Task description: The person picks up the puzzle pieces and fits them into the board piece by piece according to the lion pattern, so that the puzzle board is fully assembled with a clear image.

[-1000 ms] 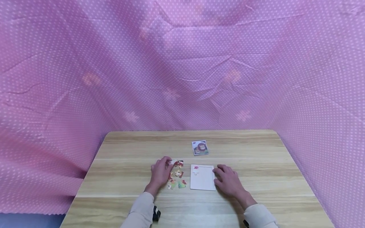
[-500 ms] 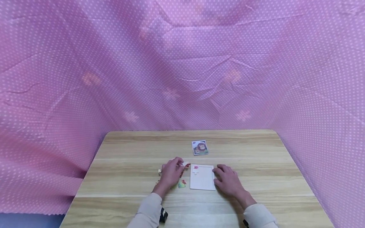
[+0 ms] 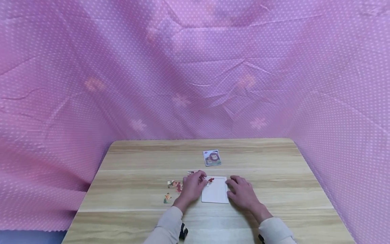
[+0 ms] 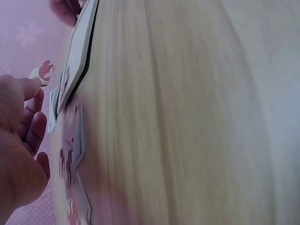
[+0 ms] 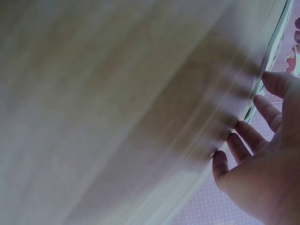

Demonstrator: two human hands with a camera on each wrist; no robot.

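My left hand [image 3: 192,188] pinches a red-and-white jigsaw puzzle piece [image 4: 45,71] between thumb and fingers. In the head view that hand is at the upper left of a white puzzle tray [image 3: 214,195], with the piece over the tray's upper part. The left wrist view shows the piece held up off the table. Fingers of my right hand [image 3: 242,193] rest against the tray's right edge, spread and only slightly bent. The piece with the pink print in the tray's top left corner is mostly hidden behind the left hand and the held piece.
Several loose puzzle pieces [image 3: 178,187] lie on the wooden table [image 3: 137,189] left of the tray, some partly behind the left hand. Beyond the tray lies a small lion picture card [image 3: 212,158]. Pink dotted cloth [image 3: 195,101] hangs around the table's back and sides.
My left hand has picked up a puzzle piece from the loose group and carried it right, over the tray. The right hand has stayed at the tray's edge.
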